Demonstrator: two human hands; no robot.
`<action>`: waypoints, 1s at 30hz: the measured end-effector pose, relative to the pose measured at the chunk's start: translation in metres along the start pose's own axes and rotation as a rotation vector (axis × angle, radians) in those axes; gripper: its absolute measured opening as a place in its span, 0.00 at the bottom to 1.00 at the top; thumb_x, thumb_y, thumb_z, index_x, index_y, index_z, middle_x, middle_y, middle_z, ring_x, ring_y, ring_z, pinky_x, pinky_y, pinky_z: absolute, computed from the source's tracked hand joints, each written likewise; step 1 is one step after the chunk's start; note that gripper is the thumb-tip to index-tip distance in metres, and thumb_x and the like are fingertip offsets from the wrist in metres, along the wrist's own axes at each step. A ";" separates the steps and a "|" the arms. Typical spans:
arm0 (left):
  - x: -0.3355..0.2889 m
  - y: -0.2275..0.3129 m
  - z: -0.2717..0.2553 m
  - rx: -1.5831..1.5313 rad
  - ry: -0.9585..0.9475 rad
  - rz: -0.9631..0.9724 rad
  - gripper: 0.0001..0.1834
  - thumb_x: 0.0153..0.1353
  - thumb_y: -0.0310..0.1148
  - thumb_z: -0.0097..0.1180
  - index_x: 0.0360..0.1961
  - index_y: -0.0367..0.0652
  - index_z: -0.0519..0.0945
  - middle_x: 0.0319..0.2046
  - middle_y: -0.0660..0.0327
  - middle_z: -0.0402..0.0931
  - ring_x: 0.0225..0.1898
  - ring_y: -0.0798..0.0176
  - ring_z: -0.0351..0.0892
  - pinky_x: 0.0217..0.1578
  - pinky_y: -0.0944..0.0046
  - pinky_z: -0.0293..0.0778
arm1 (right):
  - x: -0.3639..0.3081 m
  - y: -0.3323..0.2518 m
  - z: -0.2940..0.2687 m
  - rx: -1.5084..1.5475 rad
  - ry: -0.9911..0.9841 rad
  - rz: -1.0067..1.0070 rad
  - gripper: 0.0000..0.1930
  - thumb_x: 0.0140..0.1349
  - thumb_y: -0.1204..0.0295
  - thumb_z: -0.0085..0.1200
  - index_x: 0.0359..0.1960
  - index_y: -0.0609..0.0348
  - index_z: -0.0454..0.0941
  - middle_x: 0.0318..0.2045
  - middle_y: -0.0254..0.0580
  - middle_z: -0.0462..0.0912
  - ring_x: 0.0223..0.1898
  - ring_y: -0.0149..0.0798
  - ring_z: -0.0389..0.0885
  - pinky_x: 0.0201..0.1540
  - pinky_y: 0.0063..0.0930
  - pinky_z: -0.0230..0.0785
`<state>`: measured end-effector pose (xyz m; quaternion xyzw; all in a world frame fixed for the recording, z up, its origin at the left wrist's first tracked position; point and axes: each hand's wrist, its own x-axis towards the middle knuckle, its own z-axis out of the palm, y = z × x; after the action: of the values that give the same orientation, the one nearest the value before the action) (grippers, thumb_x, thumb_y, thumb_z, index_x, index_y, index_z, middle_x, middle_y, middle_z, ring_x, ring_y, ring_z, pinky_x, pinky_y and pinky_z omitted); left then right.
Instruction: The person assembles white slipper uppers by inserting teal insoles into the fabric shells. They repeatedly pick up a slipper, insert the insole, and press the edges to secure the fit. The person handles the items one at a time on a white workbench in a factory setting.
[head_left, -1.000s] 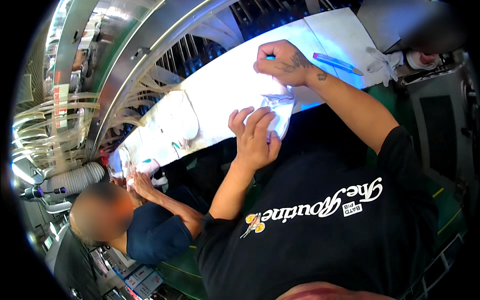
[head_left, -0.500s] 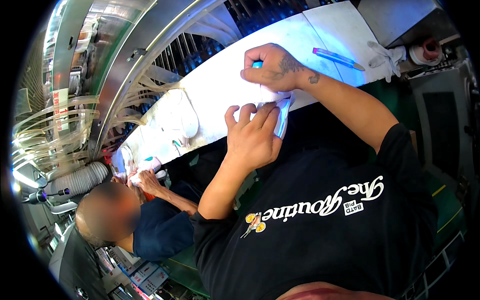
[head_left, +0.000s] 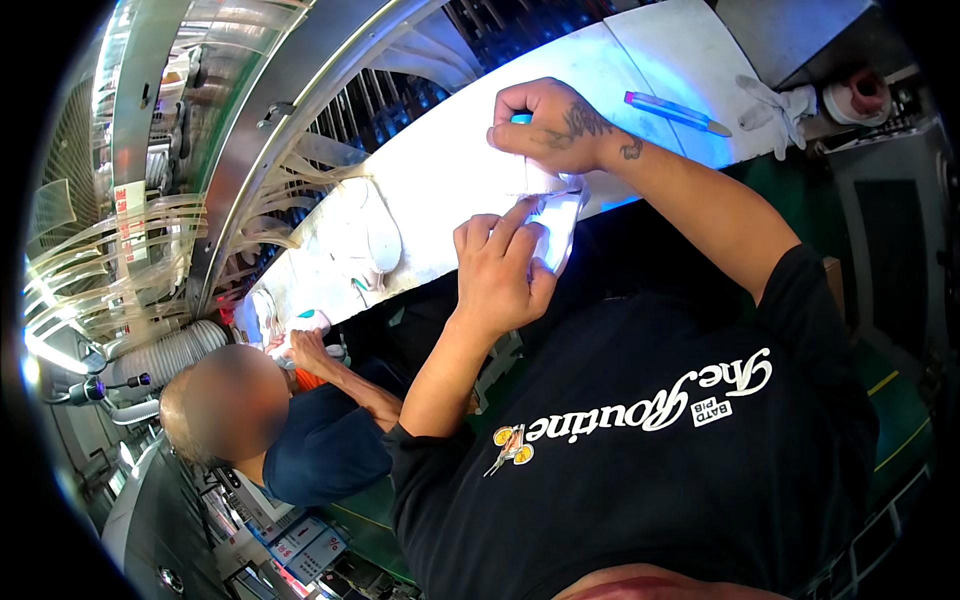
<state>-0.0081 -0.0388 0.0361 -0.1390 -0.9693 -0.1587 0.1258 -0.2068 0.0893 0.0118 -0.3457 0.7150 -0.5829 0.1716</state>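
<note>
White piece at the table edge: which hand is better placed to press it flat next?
Probably left. The left hand lies with its fingers on the white piece, while the right hand is fisted above it around something blue.

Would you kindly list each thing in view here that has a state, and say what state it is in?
Left hand: fingers pressing down on the small white piece.
Right hand: closed in a fist grip around a tool with a blue tip, over the piece.
Small white piece: lying at the edge of the white workbench, pinned.
Pink and blue pen-shaped tool: lying flat, untouched.
White cloth glove: crumpled, unworn.
</note>
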 end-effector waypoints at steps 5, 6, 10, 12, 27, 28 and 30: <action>0.007 0.002 -0.008 0.037 -0.124 0.071 0.20 0.46 0.30 0.61 0.44 0.42 0.83 0.59 0.54 0.84 0.48 0.49 0.75 0.58 0.47 0.64 | 0.000 -0.003 -0.004 -0.035 -0.062 -0.029 0.13 0.67 0.61 0.66 0.35 0.59 0.86 0.33 0.44 0.88 0.36 0.40 0.83 0.44 0.37 0.76; 0.010 -0.003 -0.010 -0.005 -0.138 0.055 0.20 0.46 0.30 0.61 0.44 0.43 0.83 0.59 0.54 0.84 0.48 0.48 0.75 0.58 0.47 0.64 | -0.001 -0.001 -0.003 -0.025 -0.049 -0.038 0.13 0.67 0.61 0.66 0.35 0.59 0.86 0.33 0.44 0.88 0.35 0.40 0.83 0.44 0.37 0.76; 0.013 -0.005 -0.009 -0.080 -0.103 0.025 0.20 0.46 0.31 0.62 0.44 0.43 0.83 0.59 0.56 0.84 0.49 0.48 0.74 0.58 0.45 0.63 | 0.000 0.004 -0.002 0.004 -0.021 -0.056 0.13 0.67 0.61 0.66 0.35 0.59 0.86 0.32 0.44 0.87 0.35 0.41 0.83 0.44 0.37 0.76; 0.013 -0.001 -0.009 0.004 -0.130 0.061 0.20 0.47 0.32 0.62 0.44 0.43 0.82 0.59 0.56 0.84 0.49 0.47 0.74 0.59 0.44 0.63 | 0.000 0.005 -0.001 0.017 -0.025 -0.044 0.13 0.67 0.61 0.66 0.35 0.59 0.86 0.32 0.44 0.87 0.35 0.41 0.83 0.44 0.38 0.76; 0.030 0.013 -0.032 0.171 -0.405 -0.162 0.17 0.58 0.38 0.62 0.45 0.41 0.83 0.35 0.51 0.84 0.36 0.44 0.80 0.47 0.43 0.69 | -0.002 -0.012 0.014 -0.053 -0.017 -0.029 0.14 0.63 0.59 0.66 0.33 0.58 0.86 0.31 0.45 0.88 0.36 0.44 0.85 0.45 0.39 0.77; 0.027 0.010 -0.032 0.120 -0.367 -0.166 0.17 0.58 0.38 0.62 0.46 0.41 0.84 0.35 0.50 0.85 0.37 0.44 0.80 0.47 0.43 0.69 | -0.002 -0.010 0.016 -0.059 0.009 -0.036 0.14 0.63 0.59 0.66 0.33 0.58 0.86 0.31 0.45 0.88 0.36 0.44 0.85 0.45 0.39 0.77; 0.023 0.006 -0.030 0.085 -0.299 -0.132 0.16 0.58 0.37 0.63 0.45 0.42 0.84 0.38 0.50 0.86 0.38 0.45 0.80 0.47 0.45 0.70 | -0.002 -0.009 0.015 -0.060 0.021 -0.039 0.15 0.63 0.58 0.66 0.33 0.59 0.86 0.32 0.46 0.88 0.36 0.44 0.85 0.45 0.39 0.77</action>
<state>-0.0212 -0.0382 0.0715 -0.0915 -0.9902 -0.1029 -0.0247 -0.1930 0.0790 0.0157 -0.3586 0.7270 -0.5680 0.1422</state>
